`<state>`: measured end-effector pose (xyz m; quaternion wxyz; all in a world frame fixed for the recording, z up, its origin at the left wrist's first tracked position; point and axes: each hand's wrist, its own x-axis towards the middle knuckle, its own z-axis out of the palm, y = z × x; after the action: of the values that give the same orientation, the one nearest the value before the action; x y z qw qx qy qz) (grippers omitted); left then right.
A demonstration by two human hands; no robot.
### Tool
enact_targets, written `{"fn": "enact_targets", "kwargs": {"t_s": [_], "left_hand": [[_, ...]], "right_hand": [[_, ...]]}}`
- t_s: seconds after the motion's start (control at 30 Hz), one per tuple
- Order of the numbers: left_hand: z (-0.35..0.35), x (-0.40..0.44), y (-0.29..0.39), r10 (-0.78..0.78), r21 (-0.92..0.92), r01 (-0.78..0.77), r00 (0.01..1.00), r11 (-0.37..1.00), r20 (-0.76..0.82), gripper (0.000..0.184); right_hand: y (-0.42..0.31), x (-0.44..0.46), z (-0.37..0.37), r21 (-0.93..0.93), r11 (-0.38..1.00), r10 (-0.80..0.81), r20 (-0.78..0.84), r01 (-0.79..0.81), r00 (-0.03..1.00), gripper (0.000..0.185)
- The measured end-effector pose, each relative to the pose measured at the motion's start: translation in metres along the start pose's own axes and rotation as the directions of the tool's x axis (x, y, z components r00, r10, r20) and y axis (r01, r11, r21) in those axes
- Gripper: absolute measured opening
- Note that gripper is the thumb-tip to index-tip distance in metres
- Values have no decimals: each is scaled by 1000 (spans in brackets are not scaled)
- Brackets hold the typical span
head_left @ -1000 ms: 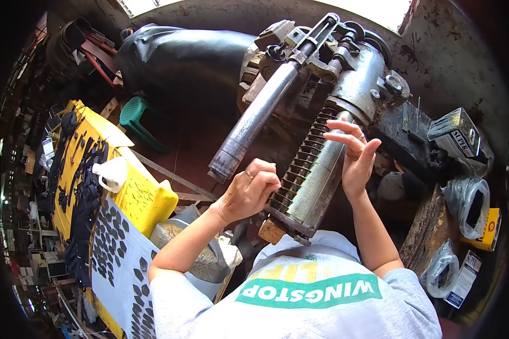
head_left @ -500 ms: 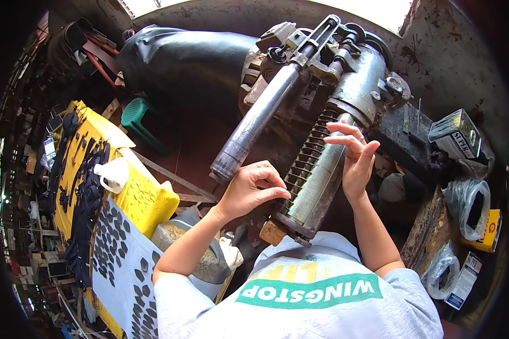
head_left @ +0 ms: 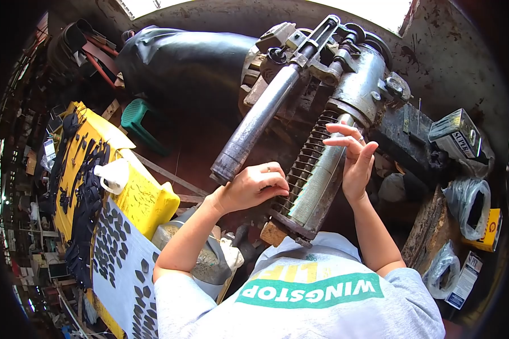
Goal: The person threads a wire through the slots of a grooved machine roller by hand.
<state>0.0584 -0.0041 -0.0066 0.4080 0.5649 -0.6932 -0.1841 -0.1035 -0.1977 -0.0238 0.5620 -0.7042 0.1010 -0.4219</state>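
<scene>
The left grip (head_left: 255, 186) has its fingers curled, with the thumb and pointing finger close together. Its fingertips are right at the low end of the black coil (head_left: 311, 152); I can't tell if they pinch anything. The coil is long and lies slanted, from 7 o'clock up to 1 o'clock, so most of it is at 1 o'clock from that grip. The left grip is nearer to the low end, and the right grip (head_left: 355, 158) is nearer to the top end. The right grip is open, with loose, bent fingers over the silver roller (head_left: 318, 178), and I see nothing held in it. The roller lies beside the coil, on its right. A shiny metal bar (head_left: 260, 121) ends just above the left grip, at 11 o'clock. Further out, a white jug (head_left: 114, 175) is at 9 o'clock
</scene>
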Motion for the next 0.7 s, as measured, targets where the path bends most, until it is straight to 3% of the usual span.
{"fn": "enact_targets", "kwargs": {"t_s": [0.33,0.43,0.7], "left_hand": [[-6,3,-2,9,-36,-7,998,999,58,12],[-4,0,2,20,30,-21,1000,999,23,14],[12,-15,9,325,474,-219,933,853,-154,24]], "right_hand": [[1,0,-1,-24,1000,-6,7,6,1000,97],[0,0,0,-7,1000,1,-1,-1,1000,97],[-1,1,0,-18,1000,-22,-7,21,1000,96]]}}
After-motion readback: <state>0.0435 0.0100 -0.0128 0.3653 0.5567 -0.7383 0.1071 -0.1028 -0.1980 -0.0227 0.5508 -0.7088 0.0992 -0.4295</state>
